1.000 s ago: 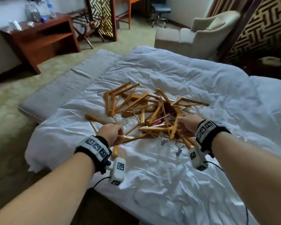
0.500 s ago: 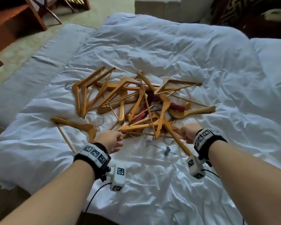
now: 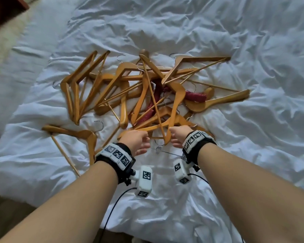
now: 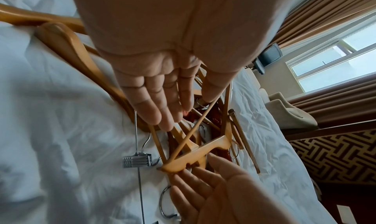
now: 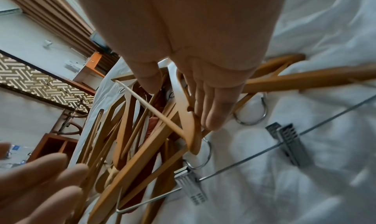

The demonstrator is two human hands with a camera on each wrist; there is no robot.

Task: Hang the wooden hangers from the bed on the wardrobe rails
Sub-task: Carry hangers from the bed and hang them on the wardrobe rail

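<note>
Both hands reach to the near edge of the pile of wooden hangers (image 3: 130, 92) on the bed (image 3: 253, 50). Left hand (image 3: 136, 141): fingers (image 4: 154, 108) straight and relaxed, spread loosely, tips touching thin hanger rods; no grip seen. Right hand (image 3: 178, 135): fingers (image 5: 213, 115) extended along the end of one wooden hanger (image 3: 175, 109) that rises from the pile — they touch it, with the thumb on the opposite side, but no closed grasp is visible. Hangers lie tangled and overlapping on the white duvet (image 3: 182, 199), several metal hooks exposed. Red padded hangers (image 3: 195, 96) sit partly buried within the pile. A metal clip hanger (image 5: 289, 143) lies flat on the duvet just beside the hands — one clip near each. Wrist bands (image 3: 116, 154) with printed markers on both forearms.
</note>
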